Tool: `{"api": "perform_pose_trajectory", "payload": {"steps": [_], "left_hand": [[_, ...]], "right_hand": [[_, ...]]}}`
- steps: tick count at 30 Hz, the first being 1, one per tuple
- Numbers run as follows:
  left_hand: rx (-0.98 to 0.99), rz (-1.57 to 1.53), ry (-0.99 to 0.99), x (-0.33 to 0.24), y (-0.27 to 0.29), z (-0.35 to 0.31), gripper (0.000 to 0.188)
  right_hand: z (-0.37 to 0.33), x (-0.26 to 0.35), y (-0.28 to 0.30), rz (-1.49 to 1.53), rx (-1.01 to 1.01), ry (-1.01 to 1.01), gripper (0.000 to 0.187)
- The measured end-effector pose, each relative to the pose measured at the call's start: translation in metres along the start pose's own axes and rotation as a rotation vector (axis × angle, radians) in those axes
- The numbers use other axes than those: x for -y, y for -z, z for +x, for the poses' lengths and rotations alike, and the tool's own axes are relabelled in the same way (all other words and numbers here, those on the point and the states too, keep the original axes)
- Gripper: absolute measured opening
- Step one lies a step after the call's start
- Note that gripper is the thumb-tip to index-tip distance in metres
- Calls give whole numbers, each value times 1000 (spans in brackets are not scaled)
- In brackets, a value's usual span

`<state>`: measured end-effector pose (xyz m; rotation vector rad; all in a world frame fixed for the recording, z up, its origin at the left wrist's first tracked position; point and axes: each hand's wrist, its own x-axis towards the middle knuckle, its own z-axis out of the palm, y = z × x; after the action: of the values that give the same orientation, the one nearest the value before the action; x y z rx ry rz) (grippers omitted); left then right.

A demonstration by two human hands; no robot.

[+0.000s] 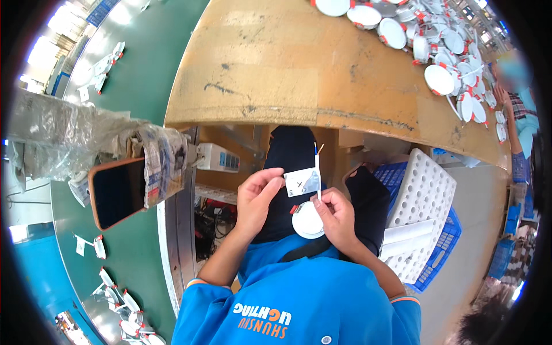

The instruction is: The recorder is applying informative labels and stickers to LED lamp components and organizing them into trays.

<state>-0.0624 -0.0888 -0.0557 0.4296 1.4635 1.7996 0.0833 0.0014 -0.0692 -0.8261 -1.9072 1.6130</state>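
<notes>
Above my lap, my left hand (257, 198) pinches the left edge of a small white and silver label (296, 185) between thumb and fingers. The label lies against the white cable (317, 167), whose bared wire ends point away from me. My right hand (338, 217) is closed with thumb and fingers on that cable, just above a round white downlight (307, 221). A red spring clip shows at the downlight's upper left edge. Whether the label is stuck round the cable, I cannot tell.
A worn tan tabletop (259, 75) spans ahead, with a heap of downlights (440, 77) at its far right. On the left runs a green conveyor belt (138, 63) carrying several downlights. A phone (118, 192) hangs from a wrapped arm. A white perforated tray (425, 195) leans on blue crates at right.
</notes>
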Motion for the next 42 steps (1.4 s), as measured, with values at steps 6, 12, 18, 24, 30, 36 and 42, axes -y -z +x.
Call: {"api": "perform_pose_trajectory", "payload": {"steps": [6,12,18,24,30,36,42], "left_hand": [[183,21,76,1,-17,-24,66],[86,-404,283,-2,-35,-30,55],[213,-134,99,-29,-46,-9,29],[305,561,-130,-112,-37,44,35],[414,815,-36,-149,-66,101,36],[376,818,-134,-136,-66,142,41],[-238,1060,-939,-117,-78,128,30]], "right_hand": [[3,10,2,363,-38,-34,6],[8,28,4,683,-97,-93,2],[21,50,24,642,28,-107,20],[44,91,81,482,51,25,51],[62,84,102,53,37,-45,26],[64,73,86,215,170,-244,31],[70,71,69,251,123,-211,26]]}}
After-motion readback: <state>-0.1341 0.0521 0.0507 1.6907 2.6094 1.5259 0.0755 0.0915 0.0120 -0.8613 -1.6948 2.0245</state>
